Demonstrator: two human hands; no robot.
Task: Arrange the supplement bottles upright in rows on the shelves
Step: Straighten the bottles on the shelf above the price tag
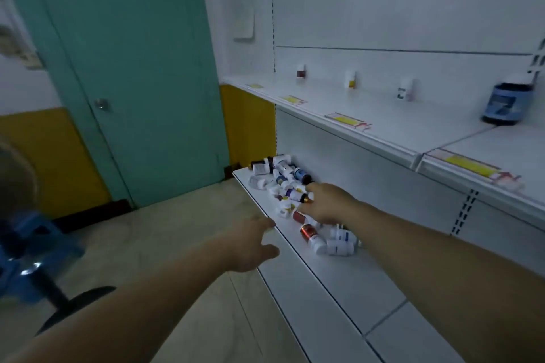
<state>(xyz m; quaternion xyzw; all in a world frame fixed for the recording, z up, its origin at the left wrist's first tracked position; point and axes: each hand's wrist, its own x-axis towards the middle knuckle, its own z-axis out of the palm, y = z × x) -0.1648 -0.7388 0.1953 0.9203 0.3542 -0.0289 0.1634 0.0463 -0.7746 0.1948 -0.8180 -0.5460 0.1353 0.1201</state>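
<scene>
Several supplement bottles lie on their sides in a heap (283, 183) at the far left end of the lower shelf (339, 283). My right hand (327, 203) reaches into the heap, index finger and thumb spread either side of a gold-capped, purple-label bottle (296, 195). A red bottle (308, 232) and a white bottle (339, 246) lie just below that hand. My left hand (253, 242) hovers open at the shelf's front edge, holding nothing. On the upper shelf (368, 115) three small bottles (351, 79) stand upright, spaced apart, beside a large blue bottle (505, 103).
A teal door (126, 68) and a yellow lower wall stand to the left of the shelving. On the tiled floor at lower left are a blue stool (26, 244) and a black round stand base (73, 306). Yellow price tags line the upper shelf's front edge.
</scene>
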